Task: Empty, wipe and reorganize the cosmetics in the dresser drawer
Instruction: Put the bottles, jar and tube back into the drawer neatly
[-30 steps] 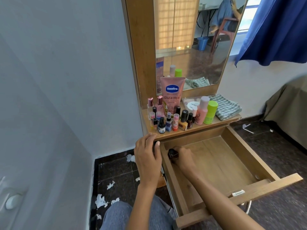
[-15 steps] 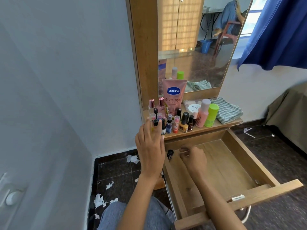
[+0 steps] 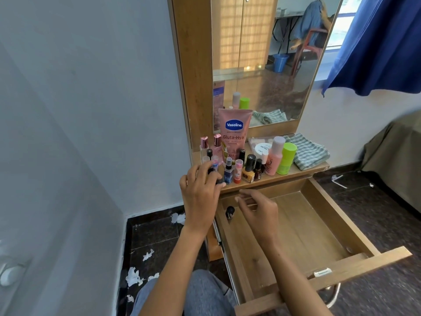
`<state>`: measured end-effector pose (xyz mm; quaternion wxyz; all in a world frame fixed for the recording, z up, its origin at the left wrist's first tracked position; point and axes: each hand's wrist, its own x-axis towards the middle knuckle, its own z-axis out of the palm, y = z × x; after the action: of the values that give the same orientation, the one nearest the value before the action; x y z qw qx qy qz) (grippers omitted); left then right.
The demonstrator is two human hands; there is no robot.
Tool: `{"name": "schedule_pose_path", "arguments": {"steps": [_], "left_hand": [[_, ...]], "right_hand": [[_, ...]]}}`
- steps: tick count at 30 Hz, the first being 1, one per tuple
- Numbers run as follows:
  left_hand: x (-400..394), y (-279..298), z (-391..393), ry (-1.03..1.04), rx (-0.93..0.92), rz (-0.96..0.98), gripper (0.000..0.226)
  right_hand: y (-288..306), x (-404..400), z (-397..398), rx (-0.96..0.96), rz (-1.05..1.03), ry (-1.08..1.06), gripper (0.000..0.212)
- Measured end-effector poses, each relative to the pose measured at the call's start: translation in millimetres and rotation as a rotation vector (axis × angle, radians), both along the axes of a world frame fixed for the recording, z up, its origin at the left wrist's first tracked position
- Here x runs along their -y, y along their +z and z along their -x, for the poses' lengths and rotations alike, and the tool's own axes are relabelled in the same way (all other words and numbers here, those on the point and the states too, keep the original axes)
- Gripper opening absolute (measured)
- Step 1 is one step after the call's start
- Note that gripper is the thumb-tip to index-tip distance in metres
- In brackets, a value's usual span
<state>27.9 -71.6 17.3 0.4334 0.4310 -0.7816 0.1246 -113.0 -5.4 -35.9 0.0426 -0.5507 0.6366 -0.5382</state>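
The wooden drawer (image 3: 307, 229) is pulled out, and one small dark bottle (image 3: 230, 212) stands in its back left corner. My right hand (image 3: 257, 208) hovers just right of that bottle with loose fingers, holding nothing. On the shelf (image 3: 300, 173) above stand several cosmetics: a pink Vaseline tube (image 3: 234, 133), a yellow nail polish (image 3: 247, 173), a pink bottle (image 3: 273, 156) and a green bottle (image 3: 287, 158). My left hand (image 3: 200, 190) is at the shelf's front left, its fingers curled round a small dark-capped bottle (image 3: 219, 180), which they partly hide.
A folded green striped cloth (image 3: 307, 152) lies on the shelf's right end, below the mirror (image 3: 262, 53). A grey wall runs close on the left. White paper scraps (image 3: 134, 274) litter the dark floor. A blue curtain (image 3: 382, 42) hangs at the upper right.
My left hand rose from the shelf's edge to the front bottles and closed on one. My right hand let go of the dark bottle in the drawer corner and lifted away.
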Motion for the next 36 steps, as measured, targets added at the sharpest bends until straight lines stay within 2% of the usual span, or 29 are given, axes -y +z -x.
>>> {"name": "schedule_pose_path", "arguments": {"steps": [4,7,10,13,16,20,27,36], "left_hand": [[-25,-4,-3,-0.111,-0.077,0.007,0.018],[-43,-11,-2,-0.173,-0.110,-0.067,0.016],[-50,-16,1,-0.194,-0.137,-0.170,0.024],[-49,-20,-1,-0.149,-0.180,-0.288,0.041],[-45,-26,-7,-0.083,-0.176,-0.339,0.036],[-41,-31,-11,-0.041,-0.161,-0.362,0.028],[-41,-38,-11,-0.034,-0.178,-0.367,0.022],[-40,-40,-11,-0.019,-0.185,-0.356,0.022]], "right_hand": [[3,-1,-5,-0.039,0.049,0.091,0.040],[2,-2,-7,-0.080,0.037,0.170,0.032],[-2,-4,-5,-0.147,-0.036,0.111,0.026],[-10,-3,8,-0.091,-0.284,-0.058,0.029],[-23,2,16,-0.028,-0.594,-0.146,0.034],[-34,13,12,-0.019,-0.714,-0.105,0.031],[-43,23,7,-0.135,-0.738,-0.066,0.017],[-42,22,4,-0.147,-0.681,-0.030,0.034]]}}
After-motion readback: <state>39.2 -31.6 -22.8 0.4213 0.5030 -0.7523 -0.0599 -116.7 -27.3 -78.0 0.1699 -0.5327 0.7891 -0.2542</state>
